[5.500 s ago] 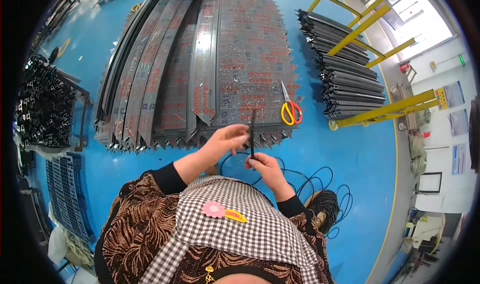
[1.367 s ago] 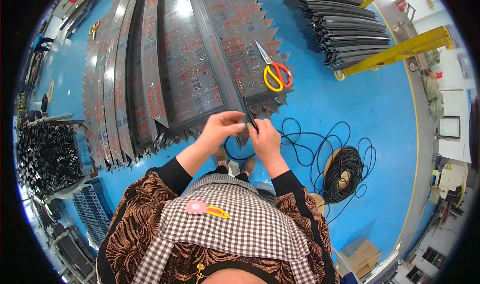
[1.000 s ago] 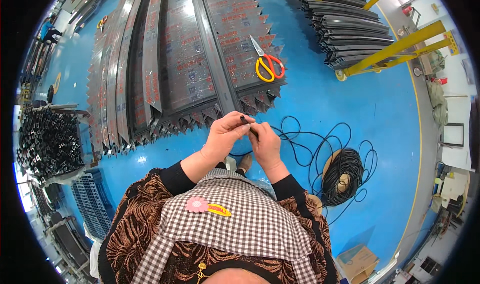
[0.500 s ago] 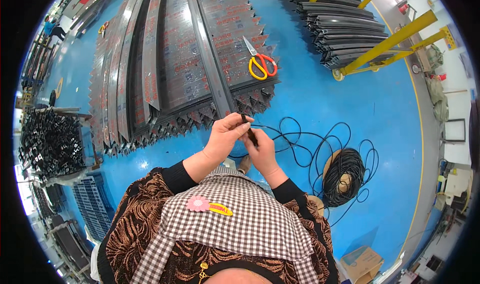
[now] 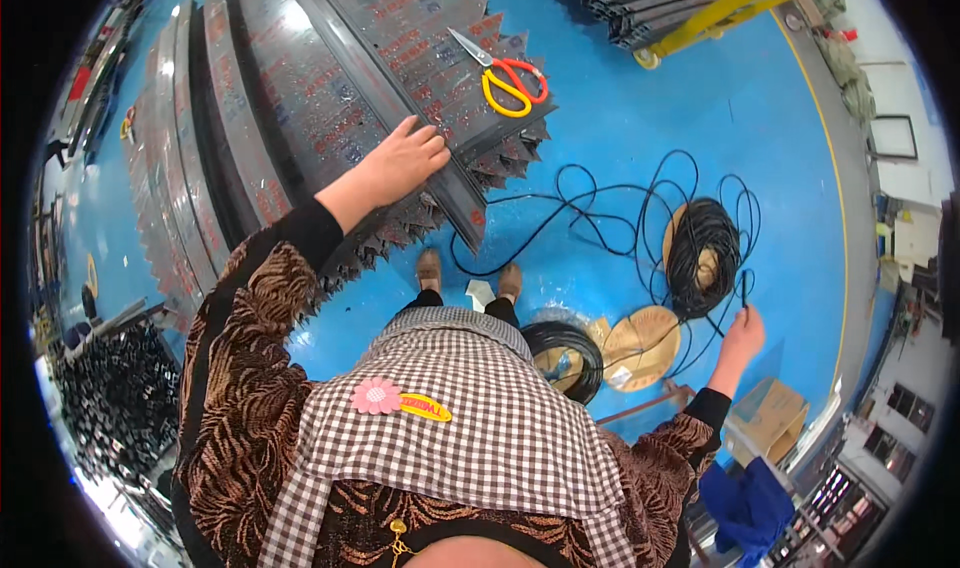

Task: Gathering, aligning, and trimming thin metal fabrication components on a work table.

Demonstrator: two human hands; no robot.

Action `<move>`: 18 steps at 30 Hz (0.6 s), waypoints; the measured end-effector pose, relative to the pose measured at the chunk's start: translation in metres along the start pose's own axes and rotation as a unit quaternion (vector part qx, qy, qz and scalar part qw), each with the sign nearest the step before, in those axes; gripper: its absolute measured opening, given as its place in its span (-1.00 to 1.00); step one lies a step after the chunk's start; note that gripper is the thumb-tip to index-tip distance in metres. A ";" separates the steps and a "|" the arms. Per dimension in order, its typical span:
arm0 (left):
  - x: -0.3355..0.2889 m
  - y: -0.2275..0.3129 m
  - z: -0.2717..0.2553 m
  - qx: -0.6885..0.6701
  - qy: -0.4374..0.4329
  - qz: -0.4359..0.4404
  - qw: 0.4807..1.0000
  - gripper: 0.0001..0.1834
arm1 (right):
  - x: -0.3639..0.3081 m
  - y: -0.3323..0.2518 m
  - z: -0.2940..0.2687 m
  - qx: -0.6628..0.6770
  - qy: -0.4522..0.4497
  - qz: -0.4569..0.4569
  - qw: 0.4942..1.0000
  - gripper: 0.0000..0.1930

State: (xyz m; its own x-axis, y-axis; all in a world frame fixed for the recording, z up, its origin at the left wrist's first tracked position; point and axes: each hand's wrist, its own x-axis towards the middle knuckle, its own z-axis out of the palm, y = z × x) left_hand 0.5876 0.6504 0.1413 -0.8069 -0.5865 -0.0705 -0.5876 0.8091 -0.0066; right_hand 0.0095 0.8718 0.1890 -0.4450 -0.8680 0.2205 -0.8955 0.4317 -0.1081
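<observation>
My left hand (image 5: 402, 164) is closed over a long dark profile strip (image 5: 358, 63), its fingers bent across the strip near the close end; the thumb is hidden. Printed film covers the stack of similar profiles (image 5: 345, 108) under it. Out to the right, my right hand (image 5: 741, 340) pinches a thin black cord (image 5: 745, 290), a short length of which sticks up past the fingers. Beyond my left hand, scissors (image 5: 510, 86) with one red and one yellow handle lie on the stack.
A coil of black cord (image 5: 703, 258) lies on the blue floor at right, with loose loops spreading toward the stack. Closer in are another coil (image 5: 562, 358) and a cardboard disc (image 5: 640, 348). A yellow-framed rack (image 5: 715, 13) stands far right, a cardboard box (image 5: 768, 416) near right.
My hands have come apart from around a small black piece. The left has moved onto the profile strip, the right far out to the right. The view has shifted too.
</observation>
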 end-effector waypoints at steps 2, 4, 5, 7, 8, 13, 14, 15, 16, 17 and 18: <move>0.016 -0.020 0.012 -0.004 -0.079 -0.004 0.997 -0.30 | -0.023 -0.046 -0.003 0.104 -0.044 0.040 0.993 -0.78; 0.028 -0.026 0.020 -0.005 -0.158 -0.009 0.987 -0.32 | -0.056 -0.105 0.021 0.249 -0.123 0.050 0.959 -0.77; 0.034 -0.025 0.022 -0.007 -0.158 0.003 0.987 -0.32 | -0.081 -0.130 0.047 0.300 -0.139 0.031 0.943 -0.78; 0.039 -0.028 0.023 -0.005 -0.116 -0.050 0.992 -0.34 | -0.108 -0.199 0.065 0.340 -0.242 0.020 0.909 -0.80; 0.041 -0.029 0.023 -0.004 -0.094 -0.078 0.992 -0.35 | -0.121 -0.221 0.078 0.369 -0.276 0.045 0.886 -0.80; 0.041 -0.021 0.029 -0.003 -0.011 -0.138 0.990 -0.37 | -0.126 -0.280 0.119 0.411 -0.261 -0.050 0.872 -0.87; 0.040 -0.019 0.030 -0.005 0.012 -0.148 0.989 -0.37 | -0.124 -0.287 0.124 0.429 -0.234 -0.082 0.869 -0.89; 0.040 -0.018 0.032 -0.002 0.006 -0.149 0.989 -0.37 | -0.121 -0.292 0.130 0.433 -0.237 -0.081 0.866 -0.89; 0.040 -0.018 0.034 -0.007 0.002 -0.152 0.988 -0.37 | -0.119 -0.296 0.136 0.432 -0.233 -0.085 0.867 -0.89; 0.041 -0.018 0.033 -0.013 0.000 -0.155 0.988 -0.37 | -0.115 -0.299 0.140 0.429 -0.226 -0.090 0.870 -0.89; 0.042 -0.019 0.033 -0.018 -0.001 -0.157 0.987 -0.36 | -0.111 -0.302 0.143 0.425 -0.218 -0.095 0.873 -0.89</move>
State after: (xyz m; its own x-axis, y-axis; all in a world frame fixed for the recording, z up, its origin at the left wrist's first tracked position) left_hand 0.5667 0.6118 0.1051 -0.5838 -0.8086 -0.0732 -0.8110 0.5849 0.0077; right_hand 0.3293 0.8032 0.0584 -0.0801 -0.9951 -0.0577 -0.5475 0.0923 -0.8317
